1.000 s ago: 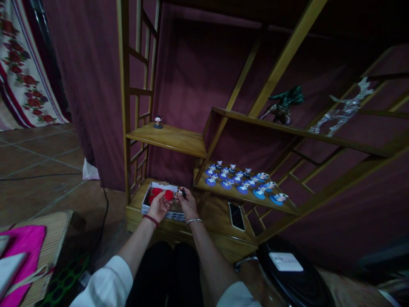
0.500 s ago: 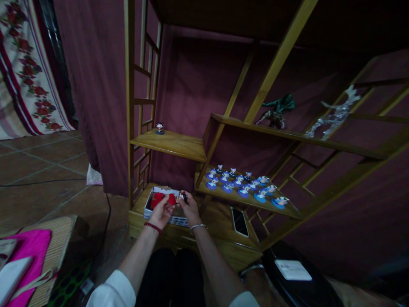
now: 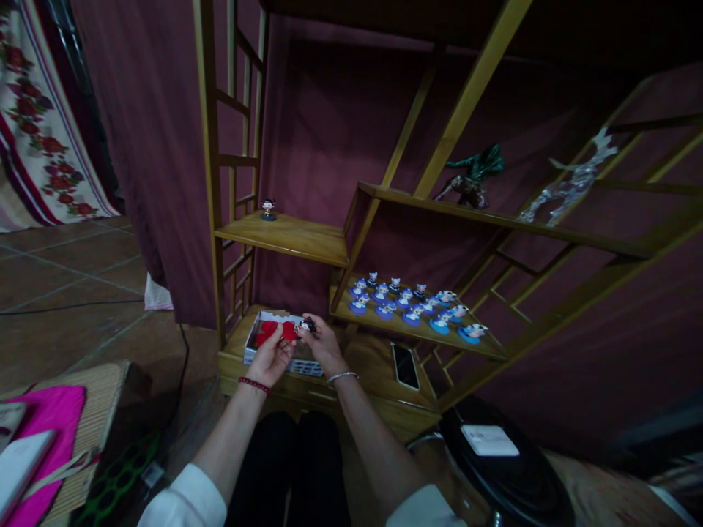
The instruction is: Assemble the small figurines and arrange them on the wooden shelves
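Observation:
Over a shallow white box (image 3: 253, 338) on the bottom shelf, my left hand (image 3: 274, 355) is closed on a red cloth (image 3: 286, 331). More red material (image 3: 266, 331) shows at its left, in or above the box. My right hand (image 3: 325, 347) pinches a small black-haired figurine (image 3: 307, 324) right beside the cloth; whether the two touch I cannot tell. A similar figurine (image 3: 268, 209) stands upright on the upper left shelf (image 3: 291, 236).
Several small blue and purple figurines (image 3: 413, 314) stand in rows on the middle shelf. A phone (image 3: 405, 365) lies below them. Green (image 3: 483, 176) and clear (image 3: 576, 179) statues occupy the right shelf. A black stool (image 3: 516, 476) with a white object (image 3: 490, 440) is at lower right.
The view has shifted slightly, so the shelves sit a little higher and further left. Both hands keep hold of the cloth and the figurine above the box.

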The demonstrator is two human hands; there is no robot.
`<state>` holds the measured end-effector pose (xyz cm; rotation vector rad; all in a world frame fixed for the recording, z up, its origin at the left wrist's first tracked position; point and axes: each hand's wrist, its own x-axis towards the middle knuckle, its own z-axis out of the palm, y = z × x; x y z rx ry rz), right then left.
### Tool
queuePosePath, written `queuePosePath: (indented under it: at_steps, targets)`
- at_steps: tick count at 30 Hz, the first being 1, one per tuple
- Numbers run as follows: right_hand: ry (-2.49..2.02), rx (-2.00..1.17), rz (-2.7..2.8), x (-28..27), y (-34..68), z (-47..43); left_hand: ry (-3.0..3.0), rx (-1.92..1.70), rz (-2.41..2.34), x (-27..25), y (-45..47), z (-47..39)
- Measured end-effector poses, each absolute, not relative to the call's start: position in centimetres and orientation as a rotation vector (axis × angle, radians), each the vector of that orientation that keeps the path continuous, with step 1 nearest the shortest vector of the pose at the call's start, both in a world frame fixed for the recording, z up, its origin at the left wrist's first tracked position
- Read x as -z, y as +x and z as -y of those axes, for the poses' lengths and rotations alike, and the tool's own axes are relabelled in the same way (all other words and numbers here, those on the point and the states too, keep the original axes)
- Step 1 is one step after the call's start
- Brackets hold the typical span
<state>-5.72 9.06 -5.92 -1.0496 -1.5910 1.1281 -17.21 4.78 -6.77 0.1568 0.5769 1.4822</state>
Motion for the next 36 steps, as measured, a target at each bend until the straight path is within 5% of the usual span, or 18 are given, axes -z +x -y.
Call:
queuePosePath:
  at_steps: [36]
  targets:
    - [-1.002, -0.903, 1.852, 2.9, -4.3, -8.2, 0.130, -1.457, -0.558, 5.6, -15.6, -3.8]
